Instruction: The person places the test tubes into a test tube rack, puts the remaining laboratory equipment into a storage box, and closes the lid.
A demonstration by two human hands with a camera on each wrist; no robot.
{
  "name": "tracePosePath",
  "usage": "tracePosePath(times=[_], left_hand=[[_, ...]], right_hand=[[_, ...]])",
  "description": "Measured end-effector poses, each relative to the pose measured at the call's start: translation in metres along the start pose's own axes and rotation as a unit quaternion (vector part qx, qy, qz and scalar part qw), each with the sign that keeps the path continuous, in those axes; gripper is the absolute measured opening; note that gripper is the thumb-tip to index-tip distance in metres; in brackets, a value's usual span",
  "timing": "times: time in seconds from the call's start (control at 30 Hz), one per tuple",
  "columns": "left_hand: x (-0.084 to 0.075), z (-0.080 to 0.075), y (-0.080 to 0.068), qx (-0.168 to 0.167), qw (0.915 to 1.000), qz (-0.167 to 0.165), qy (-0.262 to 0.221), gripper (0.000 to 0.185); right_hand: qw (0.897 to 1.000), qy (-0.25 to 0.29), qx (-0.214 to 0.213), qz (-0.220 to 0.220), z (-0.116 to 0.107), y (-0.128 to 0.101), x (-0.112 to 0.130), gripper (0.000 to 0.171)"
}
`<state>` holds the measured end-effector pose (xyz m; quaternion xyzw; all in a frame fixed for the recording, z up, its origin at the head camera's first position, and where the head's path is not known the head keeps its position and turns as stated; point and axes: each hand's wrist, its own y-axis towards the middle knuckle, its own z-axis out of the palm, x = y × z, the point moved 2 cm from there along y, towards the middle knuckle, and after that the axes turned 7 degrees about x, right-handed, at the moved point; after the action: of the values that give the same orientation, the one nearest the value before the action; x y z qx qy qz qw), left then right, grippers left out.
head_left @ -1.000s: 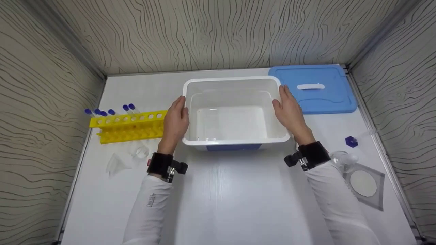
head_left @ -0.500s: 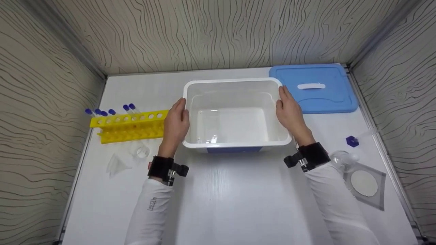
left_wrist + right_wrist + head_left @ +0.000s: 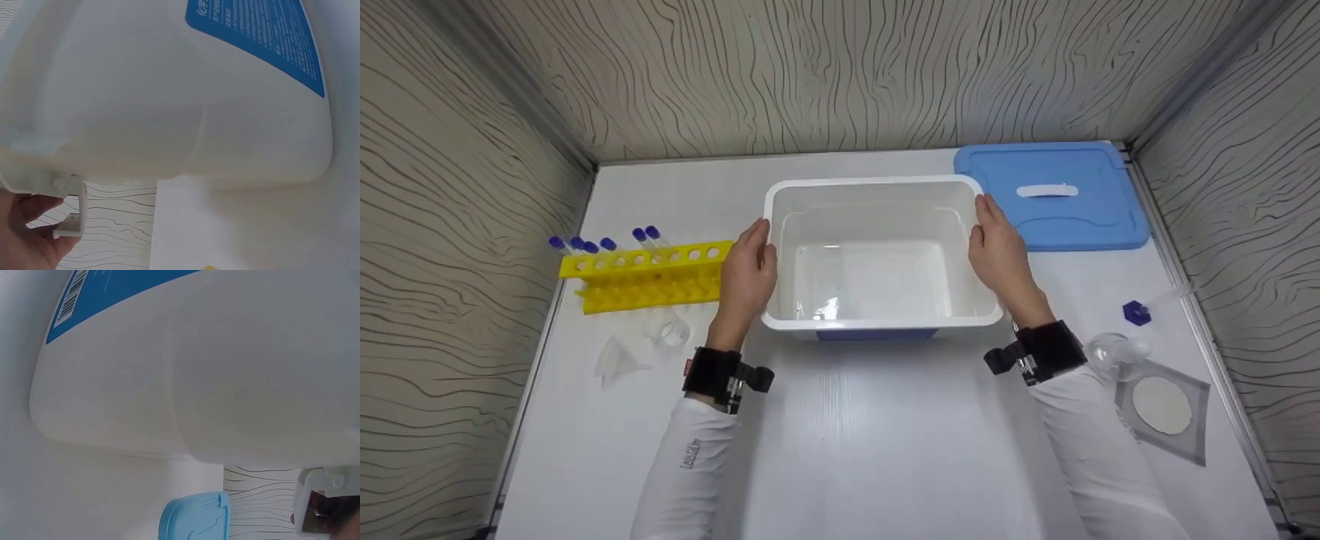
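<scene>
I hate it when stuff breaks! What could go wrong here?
The left hand, holding the white tub, is close to the yellow rack and could bump it, maybe rattling the blue-capped tubes. The right sleeve is near the clear round vessel and might knock it.

1. Left hand [image 3: 746,271], bare: fingers pointing forward, thumb on the inner side; fingers curled in a grip, per left wrist view.
2. Right hand [image 3: 1001,255], bare: fingers pointing forward, thumb inward, gripping; only partly visible and dim in right wrist view.
3. Left wrist band [image 3: 711,371], black: small camera [image 3: 762,379] on inner side.
4. Right wrist band [image 3: 1048,352], black: matching camera [image 3: 1000,359], inner side.
5. Left arm [image 3: 688,457] and right arm [image 3: 1099,450]: white-sleeved, reaching forward, well apart.
</scene>
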<state>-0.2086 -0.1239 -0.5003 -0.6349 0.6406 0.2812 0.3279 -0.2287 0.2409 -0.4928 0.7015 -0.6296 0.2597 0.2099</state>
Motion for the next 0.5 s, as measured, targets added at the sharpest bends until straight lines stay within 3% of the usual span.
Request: tracePosePath(times=[0.5], left_hand=[[0.0004,-0.0014,-0.0033,-0.013,0.9999,0.001,0.01,0.047]], right_hand=[[1.0,0.005,-0.004,0.002,0.0014,-0.0011,0.0019,0.053]])
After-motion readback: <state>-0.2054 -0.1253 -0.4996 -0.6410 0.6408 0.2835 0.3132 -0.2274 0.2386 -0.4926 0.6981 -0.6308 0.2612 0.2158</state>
